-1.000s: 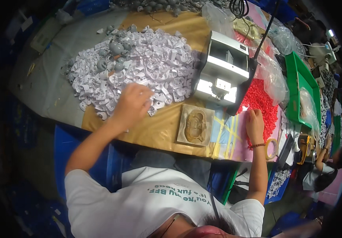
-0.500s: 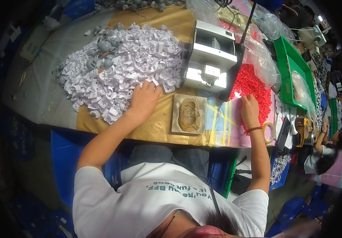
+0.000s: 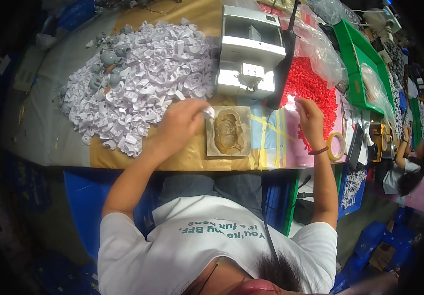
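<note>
Pinched in the fingertips of my left hand (image 3: 180,125) is a small white plastic part (image 3: 208,112), held just at the left edge of a square block with a moulded hollow (image 3: 212,144). A large heap of white curved plastic parts (image 3: 172,61) lies to the left and beyond that hand. My right hand (image 3: 312,120) is at the near left side of a heap of small red parts (image 3: 310,81). Its thumb and fingers are drawn together, and whatever may be between them is too small to make out.
Behind the block stands a white and grey machine (image 3: 251,54) with a dark upright bar. Grey round parts (image 3: 109,58) lie on the white heap. A yellow tape roll (image 3: 337,146) and a green tray (image 3: 364,73) are to the right. Another person (image 3: 404,169) sits far right.
My left hand has come away from the white heap toward the block, now with a white part in its fingers. My right hand stays by the red heap. The whole view has shifted slightly.
</note>
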Action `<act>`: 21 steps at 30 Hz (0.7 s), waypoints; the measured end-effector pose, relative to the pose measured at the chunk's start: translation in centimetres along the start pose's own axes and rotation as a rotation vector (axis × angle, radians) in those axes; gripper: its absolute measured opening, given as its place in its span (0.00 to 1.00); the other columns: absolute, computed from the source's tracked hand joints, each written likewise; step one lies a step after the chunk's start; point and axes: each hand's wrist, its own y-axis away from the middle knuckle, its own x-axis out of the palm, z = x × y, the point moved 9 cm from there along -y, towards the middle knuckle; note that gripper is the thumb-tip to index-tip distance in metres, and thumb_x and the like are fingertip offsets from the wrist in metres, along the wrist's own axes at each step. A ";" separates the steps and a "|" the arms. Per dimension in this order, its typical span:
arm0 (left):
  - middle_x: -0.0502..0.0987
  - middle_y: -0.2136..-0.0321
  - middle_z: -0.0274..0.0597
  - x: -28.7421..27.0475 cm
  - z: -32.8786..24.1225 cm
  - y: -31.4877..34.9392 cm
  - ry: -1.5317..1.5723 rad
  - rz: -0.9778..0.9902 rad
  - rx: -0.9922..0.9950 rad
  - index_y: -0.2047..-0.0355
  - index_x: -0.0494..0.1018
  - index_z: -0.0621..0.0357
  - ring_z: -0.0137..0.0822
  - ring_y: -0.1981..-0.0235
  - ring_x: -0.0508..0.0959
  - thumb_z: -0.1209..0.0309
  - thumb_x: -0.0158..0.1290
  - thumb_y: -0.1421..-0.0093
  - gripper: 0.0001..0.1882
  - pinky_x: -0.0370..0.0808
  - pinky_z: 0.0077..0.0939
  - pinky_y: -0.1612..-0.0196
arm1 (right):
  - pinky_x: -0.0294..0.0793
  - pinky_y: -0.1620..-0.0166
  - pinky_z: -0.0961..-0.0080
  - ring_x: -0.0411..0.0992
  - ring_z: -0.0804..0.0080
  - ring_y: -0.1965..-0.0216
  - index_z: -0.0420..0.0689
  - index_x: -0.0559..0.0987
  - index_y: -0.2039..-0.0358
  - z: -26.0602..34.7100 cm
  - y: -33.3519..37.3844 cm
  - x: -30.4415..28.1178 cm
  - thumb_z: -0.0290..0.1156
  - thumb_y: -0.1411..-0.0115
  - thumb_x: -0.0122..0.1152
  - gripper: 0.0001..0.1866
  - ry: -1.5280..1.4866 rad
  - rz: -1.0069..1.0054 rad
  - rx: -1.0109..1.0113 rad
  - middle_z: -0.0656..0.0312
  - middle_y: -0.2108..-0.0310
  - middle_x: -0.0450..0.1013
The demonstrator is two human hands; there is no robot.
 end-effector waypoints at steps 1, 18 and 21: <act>0.80 0.60 0.45 1.1 -0.8 -0.5 0.019 0.053 0.058 0.57 0.76 0.59 0.46 0.58 0.80 0.81 0.56 0.45 0.14 0.76 0.35 0.54 | 0.76 0.64 0.76 0.78 0.69 0.68 0.39 0.81 0.58 0.2 0.1 0.3 0.22 0.38 0.61 0.08 -0.096 0.009 0.046 0.56 0.66 0.79; 0.75 0.59 0.41 6.3 -2.7 0.1 -0.015 0.178 0.052 0.57 0.78 0.56 0.46 0.50 0.70 0.74 0.64 0.50 0.17 0.69 0.39 0.46 | 0.74 0.62 0.71 0.76 0.62 0.66 0.39 0.79 0.68 13.9 2.9 7.4 0.18 0.48 0.69 0.08 -0.390 0.184 -0.309 0.58 0.68 0.77; 0.72 0.55 0.44 6.0 -1.4 0.5 -0.028 0.107 -0.087 0.53 0.75 0.57 0.48 0.47 0.67 0.73 0.65 0.51 0.22 0.67 0.41 0.44 | 0.72 0.61 0.68 0.74 0.61 0.65 0.42 0.78 0.68 15.8 3.2 8.7 0.21 0.50 0.69 0.10 -0.226 0.154 -0.496 0.60 0.67 0.77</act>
